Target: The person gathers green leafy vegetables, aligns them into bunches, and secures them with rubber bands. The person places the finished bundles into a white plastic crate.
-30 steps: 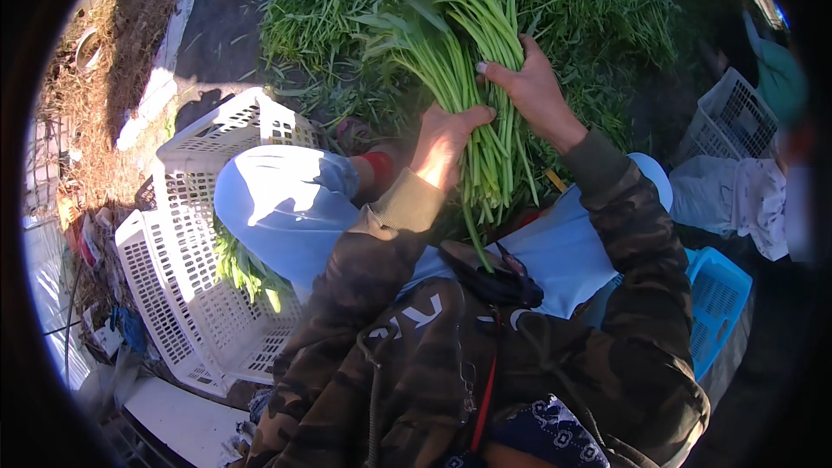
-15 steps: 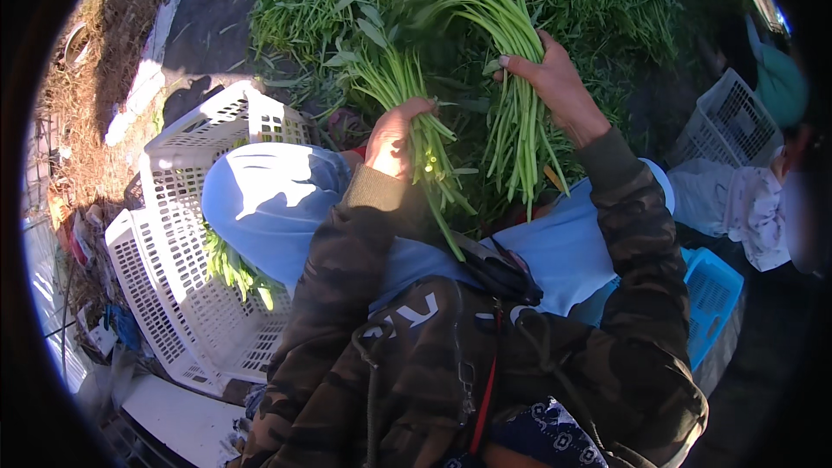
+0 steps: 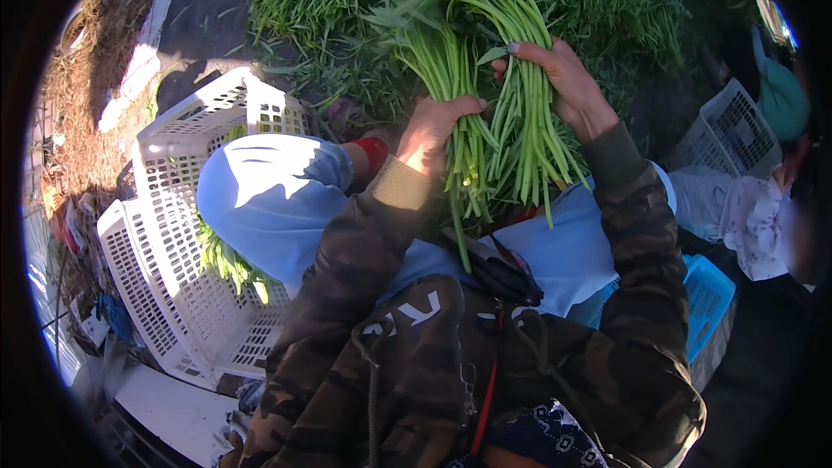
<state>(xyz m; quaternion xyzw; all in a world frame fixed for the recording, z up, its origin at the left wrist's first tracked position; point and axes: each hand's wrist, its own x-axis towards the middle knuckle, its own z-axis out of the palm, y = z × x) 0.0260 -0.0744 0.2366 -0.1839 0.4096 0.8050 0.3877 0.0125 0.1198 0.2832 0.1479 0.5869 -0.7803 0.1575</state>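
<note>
Outdoor ground, sunlit at left: dry straw [image 3: 121,30] beside a dark ground sheet [image 3: 204,13]. Across the top lies a loose heap of long-leaved greens [image 3: 611,9], mostly in shade.

Left hand [image 3: 436,127]: fingers closed around the left bundle [image 3: 446,69] of green stems, thumb laid across the front and pointing right. Leaves of this bundle point up toward the heap; stem ends hang below the hand, one long stem trailing down toward the lap.

Right hand [image 3: 562,80]: gripping the right bundle [image 3: 533,126], thumb over the front of the stems, some fingers hidden behind. Leafy tops arch up and to the left; cut ends hang downward. Both bundles are held above the lap, side by side, their stems meeting between the hands.

Wearer: camouflage hoodie [image 3: 425,373], light blue leg coverings [image 3: 269,195]. Dark object [image 3: 503,273] in the lap; kind unclear.

Left of the knee: white perforated plastic crates [image 3: 149,149], tilted, with more cut greens [image 3: 227,258] inside, partly hidden by the leg. Right side: blue plastic crate [image 3: 706,295] near the elbow; farther out, a pale lattice crate [image 3: 737,130] beside another person in green [image 3: 784,100].
</note>
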